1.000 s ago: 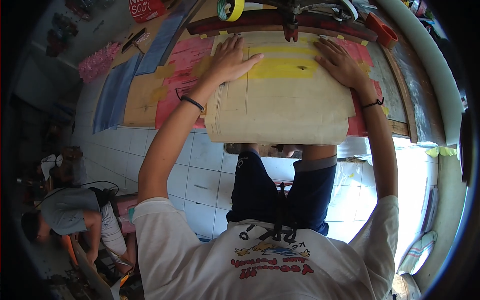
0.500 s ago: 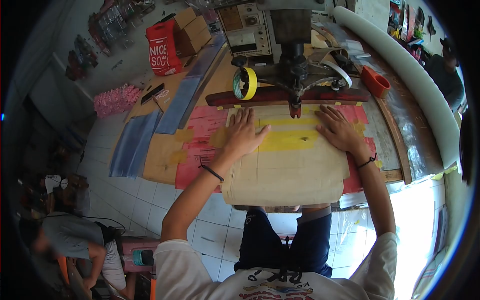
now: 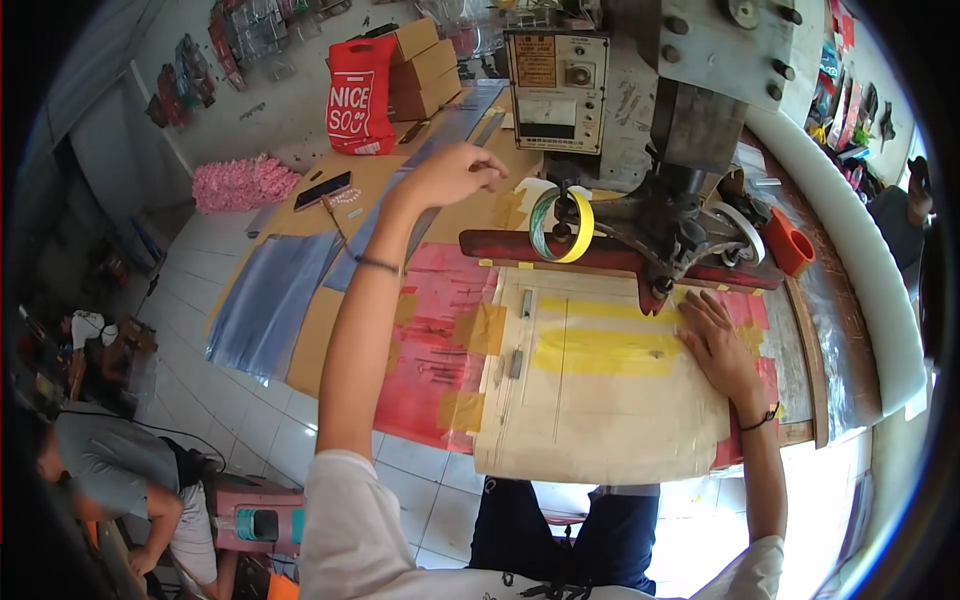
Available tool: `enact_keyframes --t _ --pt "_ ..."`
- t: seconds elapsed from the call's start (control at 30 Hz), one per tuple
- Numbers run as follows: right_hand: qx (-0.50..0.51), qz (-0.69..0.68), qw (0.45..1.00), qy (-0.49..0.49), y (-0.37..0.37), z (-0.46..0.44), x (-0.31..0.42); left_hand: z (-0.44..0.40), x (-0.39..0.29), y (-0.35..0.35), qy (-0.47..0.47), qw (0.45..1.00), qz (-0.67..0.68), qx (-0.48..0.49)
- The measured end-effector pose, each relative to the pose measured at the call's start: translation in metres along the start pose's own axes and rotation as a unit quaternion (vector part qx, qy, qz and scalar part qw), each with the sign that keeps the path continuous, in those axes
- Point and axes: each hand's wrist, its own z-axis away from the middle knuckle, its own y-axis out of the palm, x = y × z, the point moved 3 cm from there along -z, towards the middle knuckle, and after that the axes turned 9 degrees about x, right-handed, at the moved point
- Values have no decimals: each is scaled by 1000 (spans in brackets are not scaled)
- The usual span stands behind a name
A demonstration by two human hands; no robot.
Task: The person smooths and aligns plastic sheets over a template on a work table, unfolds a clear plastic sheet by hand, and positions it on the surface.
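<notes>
My right hand (image 3: 718,345) lies flat, fingers stretched, on the right side of a tan sheet (image 3: 600,425) with yellow tape strips (image 3: 605,350). My left hand (image 3: 455,178) is raised above the table's left half, its fingers loosely bent and nothing visible in them. Two small grey metal pieces (image 3: 517,363) sit along the sheet's left side. Beneath the sheet is a red layer (image 3: 432,345) patched with brown tape (image 3: 462,412). Across its far edge runs the dark red bar (image 3: 560,248) of a press. A yellow-edged tape roll (image 3: 580,228) hangs on the press.
A control box (image 3: 557,90) stands behind the press. Blue plastic sheets (image 3: 270,300), a phone (image 3: 323,191) and a red bag (image 3: 360,97) are at left. An orange tape dispenser (image 3: 790,243) and a long white roll (image 3: 850,240) are at right. Another person (image 3: 120,470) sits lower left.
My left hand has lifted off the sheet and moved up and left, uncovering the metal pieces. My right hand stays on the sheet. The camera view has shifted.
</notes>
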Motion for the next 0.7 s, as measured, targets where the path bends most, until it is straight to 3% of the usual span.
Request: enact_keyframes --t 0.07,0.17,0.2,0.27,0.37,0.57,0.67,0.7 --pt "7 13 1000 8 -2 6 5 -48 79 24 128 952 277 2" --pt "14 -28 999 10 -9 7 12 -74 140 78 133 973 187 21" --pt "14 -38 999 13 -11 5 14 -73 142 84 144 989 44 10" --pt "25 -56 998 22 -13 4 14 -70 149 101 157 959 -234 -11" --pt "70 -9 997 39 -11 2 22 -77 159 105 130 965 -227 -5" --pt "87 31 996 15 -2 2 19 -70 148 95 202 963 -160 -75" --pt "86 51 995 1 -2 4 17 -57 132 81 114 980 -97 -129" --pt "86 43 995 -6 -2 4 18 -59 144 68 133 979 -53 -148"
